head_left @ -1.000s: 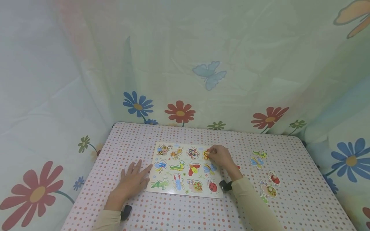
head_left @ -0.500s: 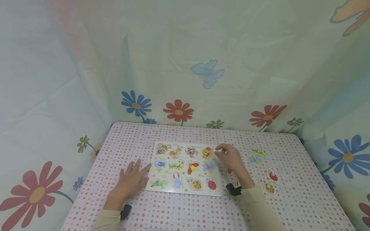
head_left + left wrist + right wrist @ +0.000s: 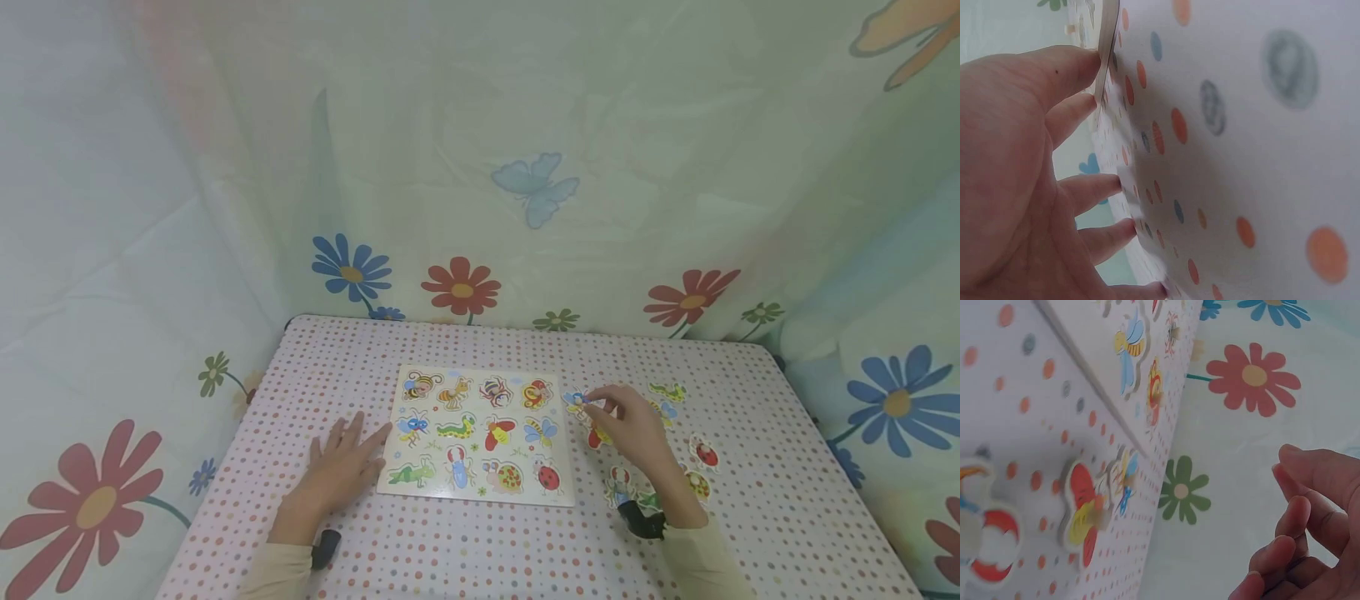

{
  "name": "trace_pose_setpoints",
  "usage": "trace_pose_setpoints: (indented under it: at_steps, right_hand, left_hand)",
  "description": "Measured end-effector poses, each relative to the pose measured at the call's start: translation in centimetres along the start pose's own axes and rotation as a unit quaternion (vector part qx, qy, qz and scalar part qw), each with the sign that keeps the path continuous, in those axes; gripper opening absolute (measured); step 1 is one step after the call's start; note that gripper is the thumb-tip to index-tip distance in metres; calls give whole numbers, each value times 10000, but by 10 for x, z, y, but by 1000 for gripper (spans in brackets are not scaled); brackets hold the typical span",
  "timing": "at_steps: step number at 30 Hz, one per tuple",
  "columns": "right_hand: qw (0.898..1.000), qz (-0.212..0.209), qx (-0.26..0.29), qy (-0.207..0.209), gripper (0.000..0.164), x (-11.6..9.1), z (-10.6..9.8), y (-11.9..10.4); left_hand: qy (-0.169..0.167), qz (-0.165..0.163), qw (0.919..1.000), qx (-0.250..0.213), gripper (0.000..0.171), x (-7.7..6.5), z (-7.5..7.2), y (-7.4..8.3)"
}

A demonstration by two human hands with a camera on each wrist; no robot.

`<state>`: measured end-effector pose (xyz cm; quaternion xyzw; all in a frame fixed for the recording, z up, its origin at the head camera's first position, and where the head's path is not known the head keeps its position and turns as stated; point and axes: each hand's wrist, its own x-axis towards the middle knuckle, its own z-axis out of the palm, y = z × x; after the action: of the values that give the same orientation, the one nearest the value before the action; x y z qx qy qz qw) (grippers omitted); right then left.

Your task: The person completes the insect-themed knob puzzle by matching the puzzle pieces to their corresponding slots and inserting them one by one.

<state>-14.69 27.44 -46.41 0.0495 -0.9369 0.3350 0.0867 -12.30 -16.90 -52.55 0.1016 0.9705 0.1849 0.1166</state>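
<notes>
A wooden insect puzzle board lies on the dotted table. At its left edge my left hand rests with spread fingers; in the left wrist view the thumb and a fingertip touch the board's edge. My right hand hovers right of the board, fingers bent, thumb and forefinger apart over a blue mosquito piece. In the right wrist view nothing shows between its fingers. A red-winged firefly piece with a knob lies near the mosquito piece. The red butterfly piece sits in the board's upper right corner.
Several loose pieces lie on the right: a caterpillar, a ladybird, a snail and a stag beetle. My right forearm partly covers some of them. A flowered curtain hangs behind the table.
My right hand has left the butterfly piece at the board's upper right corner and moved right and slightly down to the mosquito piece. My left hand has stayed in place.
</notes>
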Motion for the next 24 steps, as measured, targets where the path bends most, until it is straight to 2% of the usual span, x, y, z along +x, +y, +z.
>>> trace_pose_setpoints:
  at_steps: [7, 12, 18, 24]
  right_hand:
    - [9994, 44, -72, 344, 17, -21, -14, 14]
    - [9992, 184, 5, 362, 16, -29, -15, 24]
    - [9991, 111, 70, 404, 17, -29, -11, 31]
    - [9990, 133, 64, 417, 19, -18, -4, 35]
  left_hand:
    - [-84, -46, 10000, -1, 55, 0, -1, 0]
    - [-85, -67, 9999, -24, 55, 1, 0, 0]
    - [-79, -58, 10000, 6, 55, 0, 1, -1]
    - [-9, 2, 10000, 2, 55, 0, -1, 0]
